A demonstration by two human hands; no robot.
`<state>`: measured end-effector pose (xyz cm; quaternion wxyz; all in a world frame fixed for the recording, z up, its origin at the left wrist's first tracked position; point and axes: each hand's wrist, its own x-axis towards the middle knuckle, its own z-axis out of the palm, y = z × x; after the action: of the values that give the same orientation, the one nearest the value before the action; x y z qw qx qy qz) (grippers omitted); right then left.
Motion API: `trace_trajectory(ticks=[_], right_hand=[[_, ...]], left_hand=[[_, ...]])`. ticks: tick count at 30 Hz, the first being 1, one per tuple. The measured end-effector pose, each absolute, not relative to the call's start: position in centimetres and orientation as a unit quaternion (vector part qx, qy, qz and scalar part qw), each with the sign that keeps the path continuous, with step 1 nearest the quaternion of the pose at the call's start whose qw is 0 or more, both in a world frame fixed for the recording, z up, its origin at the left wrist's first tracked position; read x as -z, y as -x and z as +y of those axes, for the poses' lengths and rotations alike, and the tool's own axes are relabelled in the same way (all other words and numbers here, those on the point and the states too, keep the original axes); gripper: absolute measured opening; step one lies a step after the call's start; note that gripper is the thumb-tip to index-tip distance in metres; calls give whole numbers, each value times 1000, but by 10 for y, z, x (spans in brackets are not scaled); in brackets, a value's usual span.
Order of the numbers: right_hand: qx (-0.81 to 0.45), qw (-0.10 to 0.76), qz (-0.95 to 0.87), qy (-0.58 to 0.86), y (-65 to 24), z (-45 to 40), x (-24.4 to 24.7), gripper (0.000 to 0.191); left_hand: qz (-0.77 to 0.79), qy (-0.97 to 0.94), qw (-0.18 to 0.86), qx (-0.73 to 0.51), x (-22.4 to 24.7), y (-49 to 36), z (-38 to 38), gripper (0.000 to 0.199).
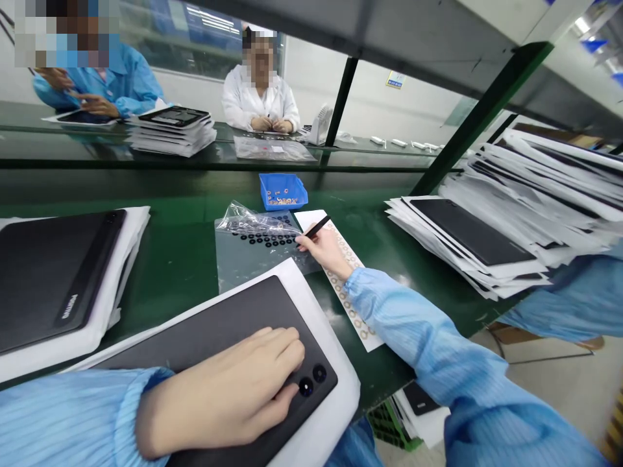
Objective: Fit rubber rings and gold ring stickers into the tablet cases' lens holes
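My left hand [238,383] lies over a black tablet back cover [195,324], fingers slightly bent and thumb apart, holding nothing. Near its thumb, two round black lens rings [312,381] sit at the cover's corner. White sheets [335,389] lie under the cover. Pinched in my right hand [327,250] is a slim black pen-like tool [316,227]; its lower tip is hidden by my fingers. That hand is at the right edge of a clear plastic bag [233,256] with rows of black rings [265,239]. Beneath my right wrist runs a white strip [367,340] of gold-coloured rings.
A blue bin [283,191] with small parts stands behind the bag. Stacked covers with white sheets lie left [48,272] and right [472,230]. A slanted green post [481,117] and overhead shelf [389,39] frame the bench. Two people sit opposite; a blue sleeve [569,298] shows at right.
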<state>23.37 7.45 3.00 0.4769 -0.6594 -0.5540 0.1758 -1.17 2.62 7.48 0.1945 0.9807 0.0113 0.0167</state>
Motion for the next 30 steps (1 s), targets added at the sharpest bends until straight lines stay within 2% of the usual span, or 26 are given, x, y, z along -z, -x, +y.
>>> trace_trajectory(ticks=[5, 9, 14, 20, 23, 26, 30], right_hand=[[-148, 465, -585, 648, -234, 69, -32, 19], [-129, 460, -602, 640, -234, 55, -49, 20], [-169, 397, -639, 637, -227, 38, -55, 22], [-244, 298, -670, 634, -208, 23, -61, 40], [-275, 360, -682, 574, -200, 18, -66, 38], [-268, 454, -670, 523, -194, 16, -66, 48], [-321, 522, -596, 519, -190, 14, -66, 56]], left_hand=[[20, -979, 204, -13, -75, 10, 31, 9], [101, -973, 188, -85, -65, 9, 52, 7], [249, -940, 128, -194, -45, 8, 77, 23], [324, -922, 69, -203, -22, 10, 82, 48], [334, -916, 72, -213, -18, 10, 89, 53], [321, -916, 151, -187, -31, 9, 91, 54], [361, -891, 235, -141, -61, 9, 76, 51]])
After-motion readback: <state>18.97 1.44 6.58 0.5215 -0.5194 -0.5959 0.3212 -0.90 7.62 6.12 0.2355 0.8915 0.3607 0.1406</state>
